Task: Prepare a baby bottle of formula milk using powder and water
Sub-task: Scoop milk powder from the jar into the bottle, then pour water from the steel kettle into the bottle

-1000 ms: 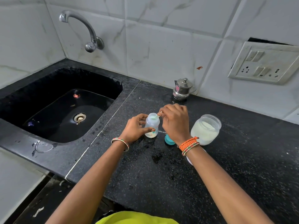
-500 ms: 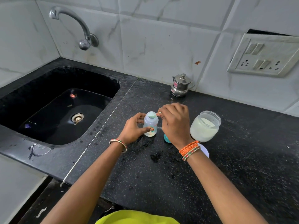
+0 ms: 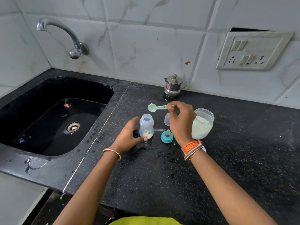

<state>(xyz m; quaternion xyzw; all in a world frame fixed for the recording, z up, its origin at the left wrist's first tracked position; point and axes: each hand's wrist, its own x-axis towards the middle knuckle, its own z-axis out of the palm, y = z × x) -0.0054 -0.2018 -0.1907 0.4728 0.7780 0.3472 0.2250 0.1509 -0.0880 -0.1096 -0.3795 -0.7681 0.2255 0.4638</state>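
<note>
A small clear baby bottle (image 3: 146, 126) stands open on the black counter with pale powder in its bottom. My left hand (image 3: 129, 137) wraps its left side, thumb at the base. My right hand (image 3: 181, 120) pinches the handle of a light green scoop (image 3: 156, 107), held level above and behind the bottle with its bowl pointing left. An open jar of white powder (image 3: 202, 123) stands just right of that hand. The teal ring with its teat (image 3: 167, 138) lies between bottle and wrist. A clear cap (image 3: 167, 119) sits behind the teat, partly hidden by my fingers.
A black sink (image 3: 53, 117) with a wall tap (image 3: 65, 34) fills the left side. A small steel pot (image 3: 173, 86) stands against the tiled wall. A switch and socket plate (image 3: 253, 51) hangs on the wall at right. A white lid (image 3: 204, 149) peeks out under my right wrist.
My right hand has lifted the scoop off the bottle's mouth and moved it up and back. My left hand stays on the bottle. The view has come closer.
</note>
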